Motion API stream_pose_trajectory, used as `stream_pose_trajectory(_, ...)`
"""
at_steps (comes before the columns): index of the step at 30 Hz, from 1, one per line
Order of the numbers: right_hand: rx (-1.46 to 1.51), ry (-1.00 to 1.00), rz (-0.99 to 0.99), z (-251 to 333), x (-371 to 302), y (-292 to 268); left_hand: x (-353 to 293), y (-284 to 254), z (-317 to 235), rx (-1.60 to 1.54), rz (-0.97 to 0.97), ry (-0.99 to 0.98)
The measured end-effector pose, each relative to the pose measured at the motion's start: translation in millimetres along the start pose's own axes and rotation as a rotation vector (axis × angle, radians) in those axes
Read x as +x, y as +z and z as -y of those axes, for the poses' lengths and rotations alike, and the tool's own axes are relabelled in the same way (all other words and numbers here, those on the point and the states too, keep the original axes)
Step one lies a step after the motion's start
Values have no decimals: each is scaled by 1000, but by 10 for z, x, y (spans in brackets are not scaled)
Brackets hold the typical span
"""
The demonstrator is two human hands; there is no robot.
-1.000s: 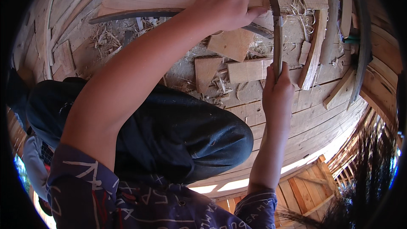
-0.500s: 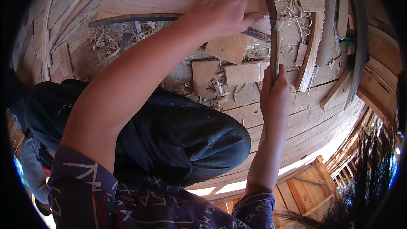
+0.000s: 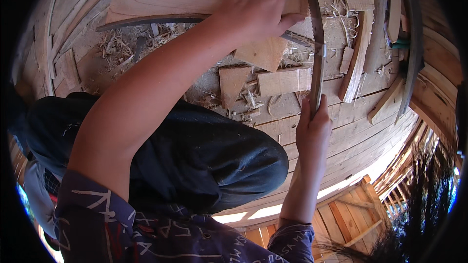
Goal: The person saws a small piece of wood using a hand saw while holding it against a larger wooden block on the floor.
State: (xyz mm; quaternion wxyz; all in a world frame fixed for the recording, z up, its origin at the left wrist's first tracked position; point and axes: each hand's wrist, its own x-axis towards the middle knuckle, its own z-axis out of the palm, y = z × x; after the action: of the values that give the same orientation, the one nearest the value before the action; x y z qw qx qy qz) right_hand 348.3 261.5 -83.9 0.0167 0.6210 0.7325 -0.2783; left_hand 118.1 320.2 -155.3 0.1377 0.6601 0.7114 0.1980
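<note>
Saw (image 3: pixel 318 14), slender, with a toothed metal blade, standing lengthwise at the right end of a smooth, pale, visibly grained board (image 3: pixel 170 1); whether blade and wood touch cannot be told. The right hand (image 3: pixel 314 122) has its fingers closed around the handle, hiding its near end. The left hand (image 3: pixel 258 7) lies over the board, thumb apart; its fingertips are concealed, so their grip cannot be told. Around: curled shavings (image 3: pixel 116 48) and flat, angular offcuts (image 3: pixel 285 82) on a plank floor (image 3: pixel 348 134). The blade's far end is cut off above.
</note>
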Motion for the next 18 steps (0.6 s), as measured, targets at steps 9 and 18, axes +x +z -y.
stream_pose_trajectory(9, -95, 151, 42, -270, -841, -364, 53, 110, 41, 13, -60, -76)
stream_pose_trajectory(18, -15, -30, -7, -39, 74, -9, -13, 244, 92, 103, -117, 18)
